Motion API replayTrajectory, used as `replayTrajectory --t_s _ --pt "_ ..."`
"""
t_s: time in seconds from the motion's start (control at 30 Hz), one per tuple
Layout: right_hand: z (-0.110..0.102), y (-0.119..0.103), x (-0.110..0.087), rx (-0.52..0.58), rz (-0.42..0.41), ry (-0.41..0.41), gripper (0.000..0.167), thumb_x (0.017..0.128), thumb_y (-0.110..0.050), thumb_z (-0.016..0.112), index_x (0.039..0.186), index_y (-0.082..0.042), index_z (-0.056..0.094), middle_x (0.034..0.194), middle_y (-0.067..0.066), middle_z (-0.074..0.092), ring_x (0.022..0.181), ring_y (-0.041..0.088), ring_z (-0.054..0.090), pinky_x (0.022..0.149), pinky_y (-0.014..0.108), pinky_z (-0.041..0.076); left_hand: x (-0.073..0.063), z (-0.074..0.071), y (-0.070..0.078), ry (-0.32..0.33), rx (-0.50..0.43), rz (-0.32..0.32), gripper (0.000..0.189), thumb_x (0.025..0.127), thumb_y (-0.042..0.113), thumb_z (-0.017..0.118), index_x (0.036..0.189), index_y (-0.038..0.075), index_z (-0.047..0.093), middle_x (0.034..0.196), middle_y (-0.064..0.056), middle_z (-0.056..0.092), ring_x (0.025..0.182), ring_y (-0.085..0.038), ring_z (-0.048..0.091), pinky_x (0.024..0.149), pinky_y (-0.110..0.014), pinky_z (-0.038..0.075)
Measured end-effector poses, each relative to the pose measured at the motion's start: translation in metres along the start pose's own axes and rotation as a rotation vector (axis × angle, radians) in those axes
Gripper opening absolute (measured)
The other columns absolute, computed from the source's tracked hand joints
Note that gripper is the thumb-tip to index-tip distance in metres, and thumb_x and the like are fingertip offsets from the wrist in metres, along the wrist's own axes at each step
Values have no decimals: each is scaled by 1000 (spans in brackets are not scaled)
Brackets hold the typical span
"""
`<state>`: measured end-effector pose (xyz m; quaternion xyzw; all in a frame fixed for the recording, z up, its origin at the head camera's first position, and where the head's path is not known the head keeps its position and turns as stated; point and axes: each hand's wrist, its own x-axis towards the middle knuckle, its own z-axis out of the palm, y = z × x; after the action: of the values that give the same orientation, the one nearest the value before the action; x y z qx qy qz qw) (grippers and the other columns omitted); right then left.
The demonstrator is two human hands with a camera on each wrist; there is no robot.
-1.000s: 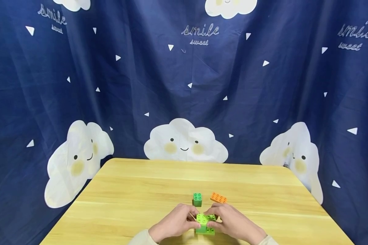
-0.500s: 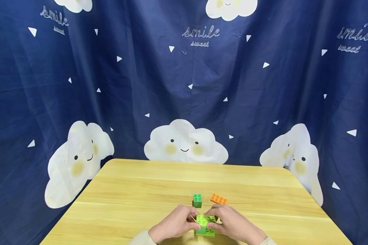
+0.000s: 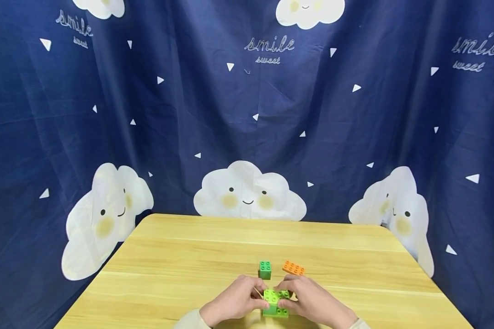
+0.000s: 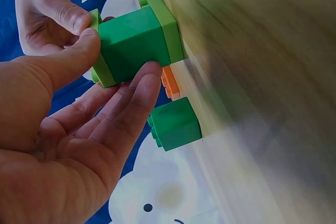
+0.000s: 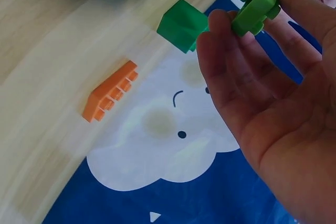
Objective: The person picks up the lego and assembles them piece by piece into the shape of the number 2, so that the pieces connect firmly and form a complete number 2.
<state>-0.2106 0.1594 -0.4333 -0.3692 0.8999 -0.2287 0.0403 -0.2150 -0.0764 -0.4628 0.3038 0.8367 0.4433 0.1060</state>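
green stack (image 4: 134, 43), unmoved, stays gripped by left hand (image 3: 239, 299) and right hand (image 3: 308, 299).

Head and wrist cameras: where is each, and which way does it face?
Head: on the head, facing forward and down at the wooden table; left hand, right hand show.
Left wrist: on that wrist, facing the brick stack; both hands show.
Right wrist: on that wrist, facing the orange brick; right hand shows.
Wrist views share the loose green brick.

Green brick stack (image 4: 135, 43), lime top, upright
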Motion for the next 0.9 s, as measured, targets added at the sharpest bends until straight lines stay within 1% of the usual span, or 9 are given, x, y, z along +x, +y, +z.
replayTrajectory --t_s 0.13,0.63,0.9 --pt "1 3 0 8 -2 3 30 95 -39 72 118 -20 76 111 -12 72 102 5 66 86 30 58 1 0 0 2 3 1 14 89 15 80 101 11 75 95 5 75 81 0 70 72 -17 55" --pt "1 4 1 17 8 0 30 93 -38 73 117 -19 77 110 -11 72 96 1 65 80 26 58 1 -1 2 4 10 -5 12 89 13 80 100 11 75 94 6 75 80 0 69 71 -17 55" --pt "2 5 -2 12 -13 -2 31 95 -41 71 118 -21 76 110 -15 71 99 0 65 83 26 57 0 0 2 -1 -10 -32 12 89 15 80 100 12 75 95 7 75 79 0 69 70 -18 56"
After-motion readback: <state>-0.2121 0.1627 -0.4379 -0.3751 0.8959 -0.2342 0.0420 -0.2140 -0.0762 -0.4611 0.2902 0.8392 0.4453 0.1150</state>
